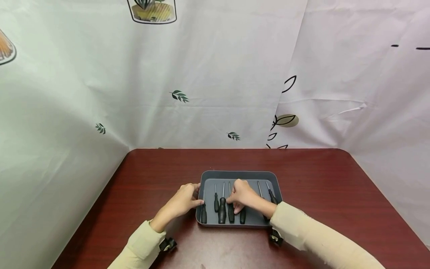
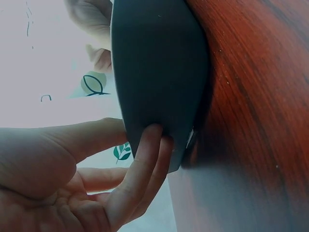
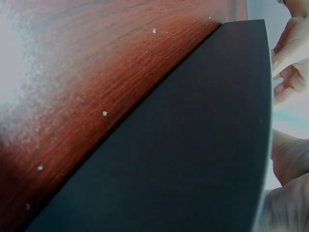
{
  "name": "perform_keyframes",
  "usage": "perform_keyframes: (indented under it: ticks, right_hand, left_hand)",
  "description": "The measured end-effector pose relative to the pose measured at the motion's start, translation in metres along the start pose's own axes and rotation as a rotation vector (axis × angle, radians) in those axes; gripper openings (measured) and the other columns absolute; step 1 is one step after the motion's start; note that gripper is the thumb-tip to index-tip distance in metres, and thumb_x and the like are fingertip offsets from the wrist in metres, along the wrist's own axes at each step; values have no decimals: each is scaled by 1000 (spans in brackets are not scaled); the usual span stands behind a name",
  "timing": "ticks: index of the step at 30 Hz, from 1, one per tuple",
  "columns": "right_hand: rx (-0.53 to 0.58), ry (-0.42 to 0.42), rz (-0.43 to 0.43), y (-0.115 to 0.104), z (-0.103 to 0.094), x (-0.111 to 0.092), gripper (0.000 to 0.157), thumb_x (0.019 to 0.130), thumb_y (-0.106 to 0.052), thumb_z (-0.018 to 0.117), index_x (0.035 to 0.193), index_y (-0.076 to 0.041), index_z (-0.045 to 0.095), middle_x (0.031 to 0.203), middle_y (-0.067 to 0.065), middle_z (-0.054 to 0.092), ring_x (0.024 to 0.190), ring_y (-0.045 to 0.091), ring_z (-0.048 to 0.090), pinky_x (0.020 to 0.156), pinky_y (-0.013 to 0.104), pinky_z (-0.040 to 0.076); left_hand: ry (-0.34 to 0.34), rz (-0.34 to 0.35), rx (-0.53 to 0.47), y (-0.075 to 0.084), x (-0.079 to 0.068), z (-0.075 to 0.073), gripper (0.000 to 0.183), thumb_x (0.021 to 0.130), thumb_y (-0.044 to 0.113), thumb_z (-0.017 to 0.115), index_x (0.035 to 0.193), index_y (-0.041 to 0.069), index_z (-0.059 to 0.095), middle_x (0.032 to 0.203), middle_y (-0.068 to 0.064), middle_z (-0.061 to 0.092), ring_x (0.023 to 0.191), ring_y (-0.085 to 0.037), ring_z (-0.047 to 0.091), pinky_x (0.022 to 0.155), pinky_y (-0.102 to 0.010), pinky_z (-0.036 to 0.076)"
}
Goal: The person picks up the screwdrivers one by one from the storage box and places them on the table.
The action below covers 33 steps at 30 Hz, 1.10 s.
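Observation:
A grey rectangular tray (image 1: 239, 225) holds several black-handled screwdrivers laid roughly side by side, shafts toward the far wall. My left hand (image 1: 184, 198) grips the tray's left side; in the left wrist view, its fingers (image 2: 145, 164) press the outer wall and the thumb reaches to the rim. Inside the tray, my right hand (image 1: 244, 194) has its thumb and fingers around the upper handle of a middle screwdriver (image 1: 231, 216). Left of that lie a thicker screwdriver (image 1: 222, 211), a small one (image 1: 216, 203) and one along the left wall (image 1: 203, 215). Another handle (image 1: 242, 216) shows below the right hand.
A dark red wooden table (image 1: 161, 168) carries the tray. More screwdrivers, including one at the right wall (image 1: 272, 196), lie partly under the right forearm. A white printed cloth (image 1: 208, 74) hangs behind and at the sides. Small white specks (image 3: 105, 113) dot the tabletop near the tray.

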State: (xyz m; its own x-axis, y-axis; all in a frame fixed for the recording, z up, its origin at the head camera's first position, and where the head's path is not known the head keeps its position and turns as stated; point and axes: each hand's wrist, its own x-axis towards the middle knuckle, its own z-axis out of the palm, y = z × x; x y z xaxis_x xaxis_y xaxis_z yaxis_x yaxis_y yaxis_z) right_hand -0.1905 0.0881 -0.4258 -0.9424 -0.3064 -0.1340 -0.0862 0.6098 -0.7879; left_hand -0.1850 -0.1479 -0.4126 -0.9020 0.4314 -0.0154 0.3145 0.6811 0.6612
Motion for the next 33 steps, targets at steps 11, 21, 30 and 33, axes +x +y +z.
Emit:
perform_keyframes:
  ticks: [11, 21, 30, 33]
  right_hand:
    - [-21, -42, 37, -3, -7, 2, 27, 82, 1, 76, 59, 3, 63, 49, 11, 62, 40, 21, 63, 54, 27, 59]
    - [10, -93, 5, -4, -6, 3, 26, 83, 4, 69, 58, 9, 63, 47, 15, 60, 40, 23, 63, 50, 29, 58]
    - [71, -52, 69, -6, -9, 1, 29, 84, -1, 74, 61, 9, 59, 49, 15, 61, 41, 23, 64, 51, 31, 59]
    - [81, -52, 74, -7, -13, 0, 32, 85, -3, 73, 59, 8, 59, 50, 15, 61, 42, 23, 64, 50, 32, 59]
  left_hand:
    - [6, 6, -4, 2, 1, 1, 58, 86, 2, 77, 133, -20, 50, 118, -24, 65, 88, -25, 69, 68, -31, 59]
    - [16, 20, -9, 1, 0, 2, 57, 85, 0, 77, 131, -21, 51, 111, -22, 68, 86, -25, 70, 68, -31, 59]
    - [15, -4, 14, 2, 1, 1, 60, 84, 3, 80, 132, -19, 52, 112, -20, 67, 87, -24, 69, 70, -34, 59]
    - [9, -2, 5, 3, 1, 1, 60, 84, 2, 80, 132, -20, 51, 112, -21, 67, 87, -25, 69, 69, -33, 59]
